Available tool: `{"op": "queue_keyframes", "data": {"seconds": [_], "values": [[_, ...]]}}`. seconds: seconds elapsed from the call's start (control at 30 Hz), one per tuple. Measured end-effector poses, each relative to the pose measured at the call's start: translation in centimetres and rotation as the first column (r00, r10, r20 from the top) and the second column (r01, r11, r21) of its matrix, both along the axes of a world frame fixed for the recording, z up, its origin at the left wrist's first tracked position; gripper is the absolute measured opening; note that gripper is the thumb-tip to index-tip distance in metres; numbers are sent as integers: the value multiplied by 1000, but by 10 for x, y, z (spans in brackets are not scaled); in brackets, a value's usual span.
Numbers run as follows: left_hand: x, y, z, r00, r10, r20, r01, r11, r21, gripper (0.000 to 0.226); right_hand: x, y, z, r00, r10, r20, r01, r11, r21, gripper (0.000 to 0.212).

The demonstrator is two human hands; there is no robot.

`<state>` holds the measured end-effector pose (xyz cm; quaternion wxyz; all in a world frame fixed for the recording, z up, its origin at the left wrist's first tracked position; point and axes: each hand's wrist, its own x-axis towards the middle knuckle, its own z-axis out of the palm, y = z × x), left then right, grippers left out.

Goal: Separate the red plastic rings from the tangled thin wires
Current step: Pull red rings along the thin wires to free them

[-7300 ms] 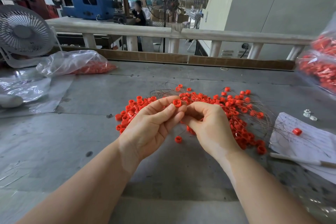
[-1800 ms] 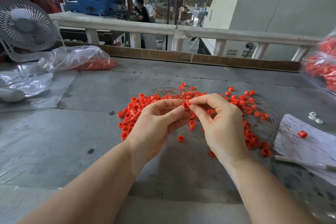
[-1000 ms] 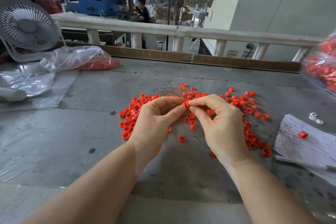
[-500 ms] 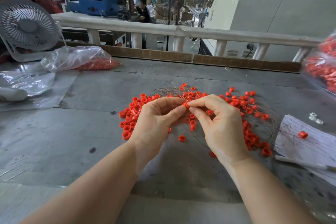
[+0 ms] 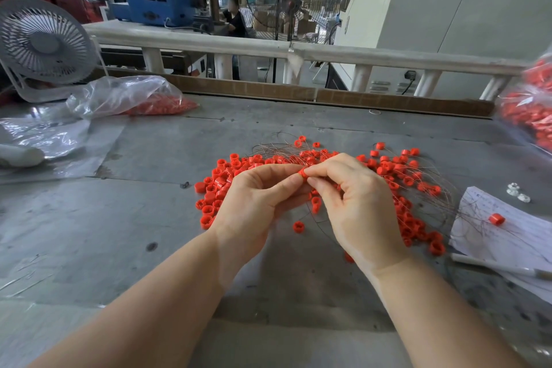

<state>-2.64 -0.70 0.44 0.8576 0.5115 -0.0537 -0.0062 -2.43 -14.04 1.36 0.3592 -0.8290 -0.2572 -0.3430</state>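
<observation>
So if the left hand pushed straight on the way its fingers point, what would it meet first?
The left hand points right, fingers on a ring that the right hand also pinches. It would meet the right hand's fingertips almost at once; depth looks about level.

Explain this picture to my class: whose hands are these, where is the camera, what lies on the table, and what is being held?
No machine is at work here: a person's two bare hands do the job. The camera sits on that person's head, looking forward and down, so the arms enter from the bottom. On the grey table lies a heap of red rings tangled with thin wires. The left hand and right hand meet over the heap and pinch one ring between their fingertips. Beside it lie a paper and bags of more rings; a fan stands at the far left.
</observation>
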Motion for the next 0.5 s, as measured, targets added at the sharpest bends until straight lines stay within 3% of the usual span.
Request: {"op": "queue_keyframes", "data": {"seconds": [0.1,0.5], "values": [[0,0,-1,1000,6,-19,-6,1000,-2,15,-2,3,1,999,-47,27,48,997,-52,11],[0,-1,0,1000,14,-26,-14,1000,-19,15,-2,2,1,1000,-22,-22,21,1000,-12,8]]}}
